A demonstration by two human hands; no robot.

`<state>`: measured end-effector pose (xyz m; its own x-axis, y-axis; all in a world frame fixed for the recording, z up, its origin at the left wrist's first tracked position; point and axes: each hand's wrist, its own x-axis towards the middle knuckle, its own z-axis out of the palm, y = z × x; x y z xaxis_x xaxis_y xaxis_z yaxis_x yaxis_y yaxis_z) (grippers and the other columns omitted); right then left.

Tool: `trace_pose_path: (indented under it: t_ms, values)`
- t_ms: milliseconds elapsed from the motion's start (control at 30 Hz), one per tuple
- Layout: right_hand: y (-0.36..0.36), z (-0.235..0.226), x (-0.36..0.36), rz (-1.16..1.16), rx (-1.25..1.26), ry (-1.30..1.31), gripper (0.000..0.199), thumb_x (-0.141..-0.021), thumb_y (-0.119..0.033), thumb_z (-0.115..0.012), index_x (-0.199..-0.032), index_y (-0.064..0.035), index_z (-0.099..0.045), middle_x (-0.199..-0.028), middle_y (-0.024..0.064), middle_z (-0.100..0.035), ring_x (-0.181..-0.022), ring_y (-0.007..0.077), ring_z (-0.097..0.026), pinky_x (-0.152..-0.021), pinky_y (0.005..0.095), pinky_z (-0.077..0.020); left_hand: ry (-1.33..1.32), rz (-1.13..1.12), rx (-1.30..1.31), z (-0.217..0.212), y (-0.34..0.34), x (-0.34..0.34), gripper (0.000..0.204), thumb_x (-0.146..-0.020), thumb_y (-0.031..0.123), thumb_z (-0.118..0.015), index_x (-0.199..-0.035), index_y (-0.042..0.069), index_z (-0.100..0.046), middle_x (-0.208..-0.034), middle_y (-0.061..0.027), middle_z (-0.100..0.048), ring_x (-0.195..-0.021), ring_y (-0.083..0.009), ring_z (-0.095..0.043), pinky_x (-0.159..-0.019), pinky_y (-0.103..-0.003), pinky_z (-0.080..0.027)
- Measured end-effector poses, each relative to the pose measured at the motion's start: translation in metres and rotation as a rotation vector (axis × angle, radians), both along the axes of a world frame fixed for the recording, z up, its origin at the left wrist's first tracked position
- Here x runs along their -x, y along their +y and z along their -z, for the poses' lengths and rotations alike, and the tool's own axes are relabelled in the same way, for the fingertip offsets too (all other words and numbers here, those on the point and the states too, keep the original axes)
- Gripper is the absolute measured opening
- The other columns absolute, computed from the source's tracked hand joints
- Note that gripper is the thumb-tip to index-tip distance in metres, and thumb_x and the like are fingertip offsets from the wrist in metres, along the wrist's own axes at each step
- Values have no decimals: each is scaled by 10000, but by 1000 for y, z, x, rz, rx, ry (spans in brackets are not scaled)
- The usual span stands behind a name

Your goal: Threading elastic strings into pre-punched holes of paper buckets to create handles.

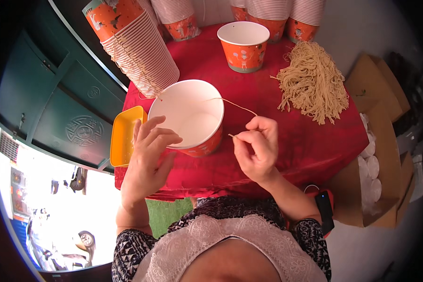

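Note:
A large orange paper bucket with a white inside stands near the front of the table, its mouth tilted toward me. A thin beige cord runs from the bucket's mouth to my right hand. That hand is closed in a pinch on the cord, and a short end pokes out by the thumb and index fingertips. My left hand is raised at the bucket's near left side, fingers apart, with nothing seen in it. Beside it lies a shallow yellow tray. A heap of loose beige cords lies at the right.
A tall leaning stack of nested buckets stands at the left. One bucket sits upright farther back, with more stacks behind. The red cloth covers the table. Open cardboard boxes are on the floor at right.

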<state>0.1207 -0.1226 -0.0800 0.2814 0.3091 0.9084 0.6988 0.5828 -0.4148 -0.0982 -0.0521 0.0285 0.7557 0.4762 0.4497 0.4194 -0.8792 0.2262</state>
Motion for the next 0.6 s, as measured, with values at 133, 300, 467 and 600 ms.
trace_pose_path:
  t_ms: [133, 300, 467, 600]
  values:
    - [7, 5, 8, -2, 9, 10, 195, -743, 126, -711, -845, 4, -598, -1007, 124, -493, -719, 166, -499, -576, 287, -432, -75, 72, 88, -1, 7, 1, 230, -777, -28, -618, -989, 53, -661, -1015, -86, -648, -1247, -376, -513, -1121, -579, -261]
    - [11, 3, 12, -30, 38, 51, 186, -742, 120, -709, -831, 6, -591, -974, 118, -507, -733, 185, -509, -582, 297, -438, -40, 82, 56, -4, 14, -11, 183, -785, -61, -610, -938, 23, -665, -964, -93, -669, -1209, -339, -554, -1072, -492, -354]
    - [15, 3, 15, -40, 35, 53, 186, -737, 120, -709, -825, 8, -589, -951, 115, -512, -745, 197, -516, -580, 300, -437, -68, 143, 154, -4, 26, -21, 97, -830, 0, -641, -923, 17, -665, -932, -90, -681, -1056, -294, -641, -1091, -499, -348]
    - [16, 3, 16, -28, 44, 50, 189, -731, 119, -709, -824, 7, -588, -945, 117, -515, -751, 204, -522, -585, 305, -442, 46, 128, 179, -10, 31, -31, 104, -860, 33, -633, -960, 32, -661, -926, -96, -686, -963, -294, -657, -1110, -522, -333]
